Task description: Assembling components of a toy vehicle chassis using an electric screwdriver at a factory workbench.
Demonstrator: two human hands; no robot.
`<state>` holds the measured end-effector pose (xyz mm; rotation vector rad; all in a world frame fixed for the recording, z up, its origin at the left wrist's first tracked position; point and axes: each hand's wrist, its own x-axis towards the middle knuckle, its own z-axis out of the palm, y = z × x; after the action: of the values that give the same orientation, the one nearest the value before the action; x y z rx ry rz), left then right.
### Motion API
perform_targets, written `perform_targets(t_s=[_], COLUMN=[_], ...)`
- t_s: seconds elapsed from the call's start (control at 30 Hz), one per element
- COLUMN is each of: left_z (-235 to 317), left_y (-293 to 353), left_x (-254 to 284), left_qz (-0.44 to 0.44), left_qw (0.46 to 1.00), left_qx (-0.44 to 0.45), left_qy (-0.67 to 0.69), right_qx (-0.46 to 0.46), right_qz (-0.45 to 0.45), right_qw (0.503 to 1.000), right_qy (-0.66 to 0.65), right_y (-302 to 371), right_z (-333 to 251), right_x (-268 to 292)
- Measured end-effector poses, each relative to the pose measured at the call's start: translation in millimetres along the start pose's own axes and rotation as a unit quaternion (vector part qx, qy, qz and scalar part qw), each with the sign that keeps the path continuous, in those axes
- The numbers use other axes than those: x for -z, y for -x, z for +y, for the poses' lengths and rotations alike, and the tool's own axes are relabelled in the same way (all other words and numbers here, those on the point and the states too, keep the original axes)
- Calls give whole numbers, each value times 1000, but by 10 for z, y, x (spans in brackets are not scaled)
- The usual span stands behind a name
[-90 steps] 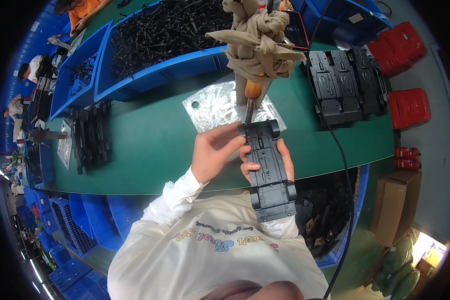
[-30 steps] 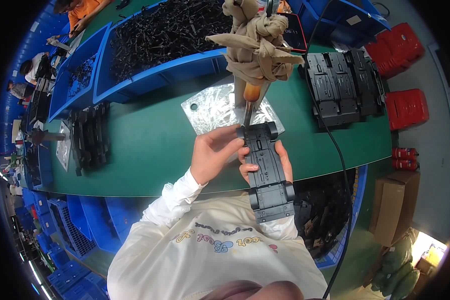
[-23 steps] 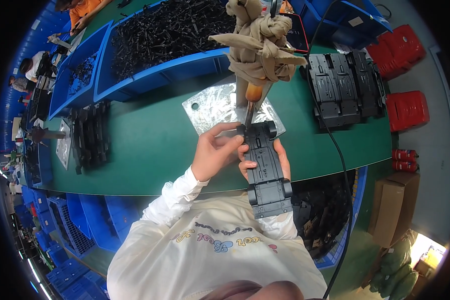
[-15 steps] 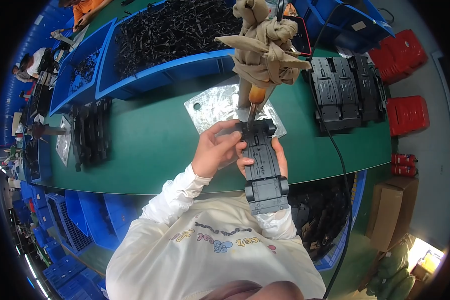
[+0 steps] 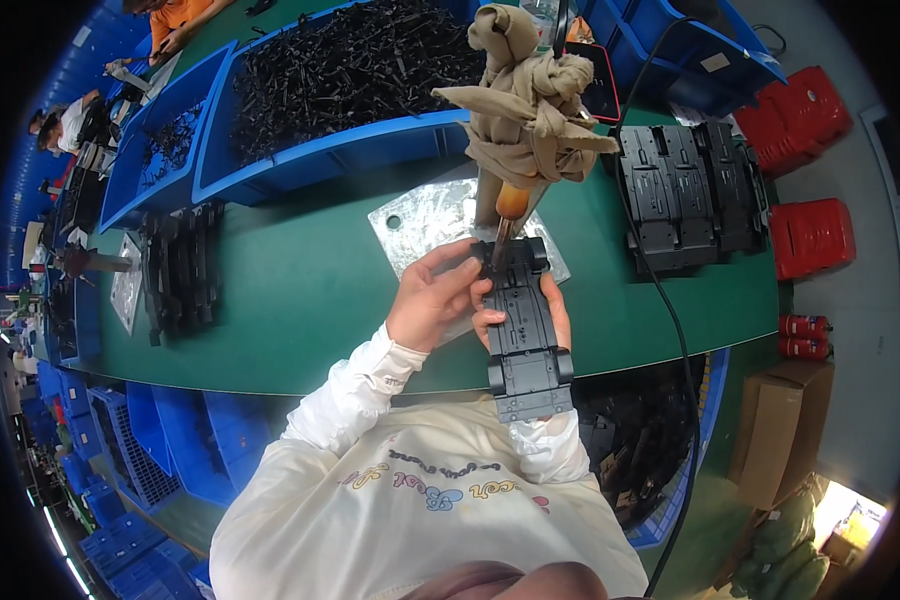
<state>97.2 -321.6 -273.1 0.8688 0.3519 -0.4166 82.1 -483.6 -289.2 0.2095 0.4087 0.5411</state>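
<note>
A long black moulded plastic plate (image 5: 526, 330), ribbed and dotted with small holes, is held lengthwise in front of me. My right hand (image 5: 556, 310) grips it from beneath, fingers wrapped around both long edges. The fingers of my left hand (image 5: 432, 300) are pinched together at its upper left corner; anything small between them is hidden. Over the far end stands an upright soldering-iron-like tool (image 5: 511, 205) with an orange-brown handle, its metal tip at the plate. Knotted beige cloth (image 5: 530, 110) wraps the support above it.
A shiny metal sheet (image 5: 398, 215) lies on the green table (image 5: 300, 320). Large blue bins (image 5: 330, 150) of small black parts stand at the back left. Black plates are stacked at right (image 5: 670, 190) and left (image 5: 185, 265). A black cable (image 5: 676, 320) hangs at right. Other people work far left.
The plate's near end has shifted slightly up and left, with its far end staying under the tool tip. Both hands keep nearly the same hold.
</note>
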Motion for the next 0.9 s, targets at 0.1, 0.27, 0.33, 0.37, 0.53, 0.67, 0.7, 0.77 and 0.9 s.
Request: perform_targets(t_s=[0.1, 0.27, 0.33, 0.37, 0.53, 0.67, 0.7, 0.77, 0.9], left_z=[-2, -14, -21, -27, -8, -2, -11, -20, -10], left_y=[-14, -34, -46, -46, -28, -6, -20, -43, -33], left_x=[0, -2, 7, 9, -5, -22, -10, 12, -6], left_qz=[-6, -2, -10, -10, -11, -16, -16, -15, -13], left_qw=[1000, 1000, 1000, 1000, 1000, 1000, 1000, 1000, 1000], left_qx=[-3, -4, -6, -5, -6, -4, -5, -5, -4], left_qy=[9, 9, 8, 7, 13, 17, 17, 18, 12], right_qx=[0, -6, 9, 10, 0, -1, -1, -2, 3], right_qz=[-2, -5, -3, -3, 3, 0, 0, 0, -3], right_qw=[1000, 1000, 1000, 1000, 1000, 1000, 1000, 1000, 1000], right_qy=[2, -8, 11, 10, -8, -14, -14, -14, -9], right_y=[-17, -6, 15, 17, 8, 29, 22, 10, 9], right_z=[-11, -11, 18, 12, 4, 18, 11, 6, 4], right_x=[9, -59, -129, -112, -72, -85, -81, -73, -74])
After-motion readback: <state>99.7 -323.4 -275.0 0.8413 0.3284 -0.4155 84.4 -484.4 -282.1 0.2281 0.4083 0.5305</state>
